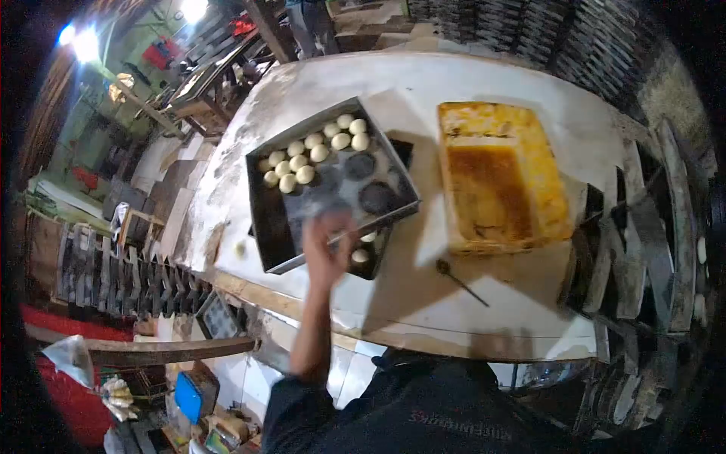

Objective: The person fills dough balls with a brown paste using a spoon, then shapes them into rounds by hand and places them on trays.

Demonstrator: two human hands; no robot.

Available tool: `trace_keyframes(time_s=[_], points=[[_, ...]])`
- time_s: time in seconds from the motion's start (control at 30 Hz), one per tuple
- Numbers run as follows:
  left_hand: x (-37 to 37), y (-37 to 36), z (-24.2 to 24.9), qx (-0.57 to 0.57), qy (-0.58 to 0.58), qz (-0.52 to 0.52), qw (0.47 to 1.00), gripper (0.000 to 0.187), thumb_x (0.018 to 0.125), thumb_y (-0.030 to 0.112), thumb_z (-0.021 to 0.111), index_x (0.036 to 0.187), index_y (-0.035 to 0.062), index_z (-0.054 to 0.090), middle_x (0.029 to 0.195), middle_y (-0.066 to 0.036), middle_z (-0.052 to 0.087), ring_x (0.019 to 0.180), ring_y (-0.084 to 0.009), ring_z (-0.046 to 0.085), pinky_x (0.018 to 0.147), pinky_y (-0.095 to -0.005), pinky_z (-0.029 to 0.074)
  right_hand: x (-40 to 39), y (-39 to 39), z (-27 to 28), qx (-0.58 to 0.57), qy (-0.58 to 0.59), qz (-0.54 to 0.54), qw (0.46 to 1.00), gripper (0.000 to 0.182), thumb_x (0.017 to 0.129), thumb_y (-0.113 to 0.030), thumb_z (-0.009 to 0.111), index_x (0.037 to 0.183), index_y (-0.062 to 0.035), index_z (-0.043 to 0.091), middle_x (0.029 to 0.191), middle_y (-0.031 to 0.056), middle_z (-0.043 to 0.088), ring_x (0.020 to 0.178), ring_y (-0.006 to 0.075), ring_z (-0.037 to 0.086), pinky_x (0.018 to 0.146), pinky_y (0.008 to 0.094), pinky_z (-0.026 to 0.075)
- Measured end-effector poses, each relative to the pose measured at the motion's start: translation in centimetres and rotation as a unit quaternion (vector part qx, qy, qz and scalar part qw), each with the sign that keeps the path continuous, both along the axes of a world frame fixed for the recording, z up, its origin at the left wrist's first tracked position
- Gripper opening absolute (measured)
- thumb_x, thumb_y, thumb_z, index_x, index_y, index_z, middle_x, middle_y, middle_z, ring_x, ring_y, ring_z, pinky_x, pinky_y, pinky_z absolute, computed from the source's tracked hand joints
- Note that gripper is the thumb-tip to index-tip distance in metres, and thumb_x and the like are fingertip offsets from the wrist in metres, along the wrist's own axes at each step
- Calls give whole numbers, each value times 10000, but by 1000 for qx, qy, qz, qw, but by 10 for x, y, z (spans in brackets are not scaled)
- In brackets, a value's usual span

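My left hand (327, 240) reaches over the near side of a square dark metal tray (265, 219), its fingers smeared by motion. Pale round dough balls (298, 162) sit in rows along the tray's far half. Dark round marks (377, 197) show on its grey floor near the right corner. Under this tray, part of a second dark tray (370, 266) sticks out, with a few pale balls in it. My right hand is out of view.
To the right stands a yellow rectangular tub (556, 189) with brown contents. A thin-handled tool with a dark head (445, 267) lies before it on the white table (408, 303). Dark metal trays (643, 250) crowd the right edge. Another person's legs (311, 30) show beyond the table.
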State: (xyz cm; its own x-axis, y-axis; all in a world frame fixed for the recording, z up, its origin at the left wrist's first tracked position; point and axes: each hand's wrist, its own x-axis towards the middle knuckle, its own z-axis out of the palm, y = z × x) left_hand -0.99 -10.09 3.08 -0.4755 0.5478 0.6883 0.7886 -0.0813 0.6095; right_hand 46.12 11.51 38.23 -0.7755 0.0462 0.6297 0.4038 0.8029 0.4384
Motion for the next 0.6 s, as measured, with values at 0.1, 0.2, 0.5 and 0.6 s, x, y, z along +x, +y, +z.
trace_keyframes(time_s=[0.1,0.2,0.5,0.6], points=[[-165,27,-12,-413,-144,243,866,529,844,444,619,1088,-25,636,1180,-309,554,1066,-442,553,905,-485,435,-74,-94,-50,-112,-197,132,965,227,869,-163,556,1017,8,575,960,156,559,836,283,559,741,442,480],[-241,42,-59,-454,-163,328,812,679,847,573,541,1119,-43,627,1197,-324,538,1107,-434,540,949,-459,434,-115,-118,-106,-216,-211,177,937,180,799,-104,613,970,-51,607,955,131,535,854,255,549,664,448,499],[-129,15,-5,-145,8,104,984,315,816,177,696,1022,-12,550,967,-241,612,907,-368,623,792,-420,483,-126,-143,-227,-514,107,21,851,211,738,-80,629,926,16,633,814,151,623,757,274,610,716,350,492],[6,-14,14,-33,-197,-70,977,617,782,78,719,1291,-4,381,971,-179,630,928,-266,626,813,-359,490,-156,-156,-293,-667,165,80,722,328,876,-228,585,1061,38,633,896,154,646,817,235,627,731,334,493]])
